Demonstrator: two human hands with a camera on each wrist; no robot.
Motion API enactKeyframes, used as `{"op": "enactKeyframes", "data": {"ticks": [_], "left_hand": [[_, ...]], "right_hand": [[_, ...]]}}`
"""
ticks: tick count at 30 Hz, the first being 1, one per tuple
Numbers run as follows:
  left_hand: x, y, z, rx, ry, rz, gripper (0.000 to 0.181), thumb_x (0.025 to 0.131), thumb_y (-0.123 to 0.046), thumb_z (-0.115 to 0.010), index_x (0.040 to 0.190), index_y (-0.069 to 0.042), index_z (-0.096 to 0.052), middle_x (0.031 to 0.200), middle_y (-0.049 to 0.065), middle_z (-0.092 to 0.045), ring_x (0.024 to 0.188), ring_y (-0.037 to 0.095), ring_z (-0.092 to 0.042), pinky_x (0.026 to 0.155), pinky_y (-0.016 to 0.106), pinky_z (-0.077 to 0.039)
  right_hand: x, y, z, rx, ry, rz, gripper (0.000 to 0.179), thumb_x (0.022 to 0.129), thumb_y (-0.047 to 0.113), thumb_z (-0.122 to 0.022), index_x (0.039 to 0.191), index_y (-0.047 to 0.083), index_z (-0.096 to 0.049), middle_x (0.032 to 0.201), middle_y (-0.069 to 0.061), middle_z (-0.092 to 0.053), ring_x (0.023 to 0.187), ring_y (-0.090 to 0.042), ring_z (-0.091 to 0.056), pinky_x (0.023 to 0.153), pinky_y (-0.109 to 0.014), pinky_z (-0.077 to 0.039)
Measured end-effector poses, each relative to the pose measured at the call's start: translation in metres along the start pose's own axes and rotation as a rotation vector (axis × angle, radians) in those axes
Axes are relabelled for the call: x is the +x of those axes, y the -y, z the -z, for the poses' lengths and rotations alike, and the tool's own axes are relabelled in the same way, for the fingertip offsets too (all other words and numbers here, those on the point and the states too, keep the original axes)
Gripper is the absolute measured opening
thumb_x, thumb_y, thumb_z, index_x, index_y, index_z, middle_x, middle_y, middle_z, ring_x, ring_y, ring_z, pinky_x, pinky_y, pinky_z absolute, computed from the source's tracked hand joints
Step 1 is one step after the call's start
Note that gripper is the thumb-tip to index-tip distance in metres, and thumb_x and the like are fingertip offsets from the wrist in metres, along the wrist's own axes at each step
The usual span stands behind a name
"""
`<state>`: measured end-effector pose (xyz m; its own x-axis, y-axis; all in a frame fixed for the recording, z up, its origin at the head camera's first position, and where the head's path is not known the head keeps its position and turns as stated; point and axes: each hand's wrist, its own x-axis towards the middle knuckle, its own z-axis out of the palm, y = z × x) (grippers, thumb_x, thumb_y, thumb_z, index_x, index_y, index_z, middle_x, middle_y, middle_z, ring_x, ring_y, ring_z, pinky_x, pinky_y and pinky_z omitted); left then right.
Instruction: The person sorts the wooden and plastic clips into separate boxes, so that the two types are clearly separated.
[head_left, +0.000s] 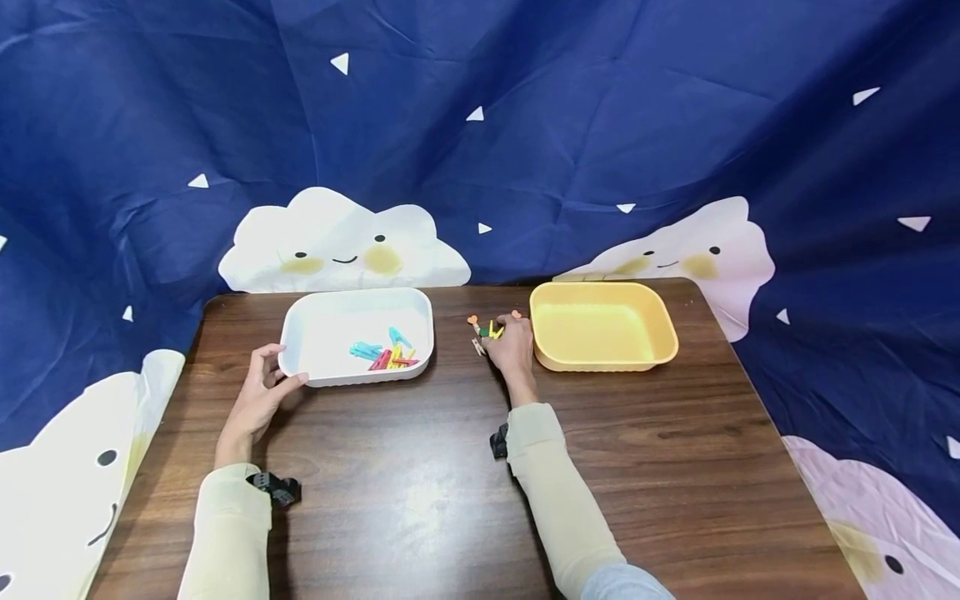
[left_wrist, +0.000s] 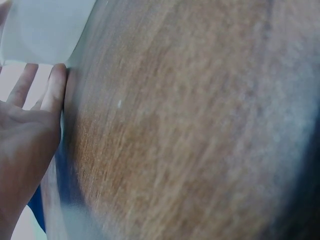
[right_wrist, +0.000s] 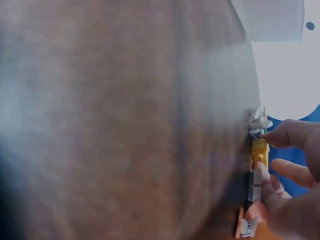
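Note:
My left hand (head_left: 258,400) is at the near left corner of a white tray (head_left: 360,302), thumb at the front rim and fingers on the left side. In the left wrist view its fingers (left_wrist: 56,90) reach out fairly straight to the tray wall. Blue clothespins (head_left: 366,350), along with pink and yellow ones (head_left: 396,357), lie inside the tray. Between the two containers my right hand (head_left: 513,348) pinches a yellow clothespin (right_wrist: 259,150). Around it lie small wooden clothespins (head_left: 477,346), some with orange hearts (head_left: 472,320), and a green piece (head_left: 484,332). The hand partly hides them.
A yellow tray (head_left: 542,350) stands just right of my right hand. Both trays are near the back edge of the brown wooden table (head_left: 420,450). Behind hangs a dark blue cloth (head_left: 465,167) with clouds and white triangles.

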<state>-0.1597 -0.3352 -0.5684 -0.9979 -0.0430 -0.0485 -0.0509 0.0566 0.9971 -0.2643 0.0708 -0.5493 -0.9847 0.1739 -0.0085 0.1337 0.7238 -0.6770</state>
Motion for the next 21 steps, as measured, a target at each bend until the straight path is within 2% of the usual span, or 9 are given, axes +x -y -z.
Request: {"op": "enactKeyframes", "data": {"ticks": [5,8,13,21], "left_hand": [[-0.0006,-0.0011,-0.0001,-0.001,0.003,-0.005,0.056,0.096,-0.002,-0.068,0.136,-0.023,-0.034,0.138,-0.005,-0.04,0.11,0.012,-0.051,0.084,0.015,-0.046],[-0.0027,-0.0031,0.0005,0.005,0.003,0.004,0.057,0.096,-0.003,-0.068,0.137,-0.022,-0.032,0.14,-0.001,-0.039,0.11,0.012,-0.05,0.084,0.015,-0.045],[-0.0038,-0.0047,0.0012,0.019,0.0,0.018,0.059,0.097,-0.002,-0.067,0.139,-0.018,-0.03,0.146,0.008,-0.035,0.11,0.013,-0.048,0.085,0.015,-0.044],[0.0006,-0.0008,0.0001,0.005,-0.003,0.006,0.06,0.096,0.002,-0.066,0.14,-0.016,-0.03,0.148,0.008,-0.032,0.111,0.011,-0.05,0.085,0.015,-0.045]], "right_hand": [[0.0046,0.0001,0.0052,-0.023,0.056,-0.017,0.043,0.08,0.017,-0.085,0.118,0.0,-0.073,0.116,-0.018,-0.068,0.11,-0.034,-0.061,0.092,-0.042,-0.051],[0.0048,0.0026,0.0072,-0.02,0.074,-0.028,0.04,0.079,0.017,-0.085,0.114,0.001,-0.074,0.113,-0.016,-0.07,0.107,-0.034,-0.063,0.09,-0.042,-0.052],[0.0039,0.0055,0.0069,-0.008,0.089,-0.043,0.042,0.079,0.017,-0.084,0.116,0.001,-0.074,0.115,-0.015,-0.071,0.107,-0.035,-0.064,0.09,-0.043,-0.053],[0.0032,0.0024,0.0025,0.073,0.074,-0.065,0.046,0.079,0.016,-0.084,0.121,0.004,-0.072,0.111,-0.014,-0.072,0.105,-0.03,-0.066,0.088,-0.042,-0.053]]}}
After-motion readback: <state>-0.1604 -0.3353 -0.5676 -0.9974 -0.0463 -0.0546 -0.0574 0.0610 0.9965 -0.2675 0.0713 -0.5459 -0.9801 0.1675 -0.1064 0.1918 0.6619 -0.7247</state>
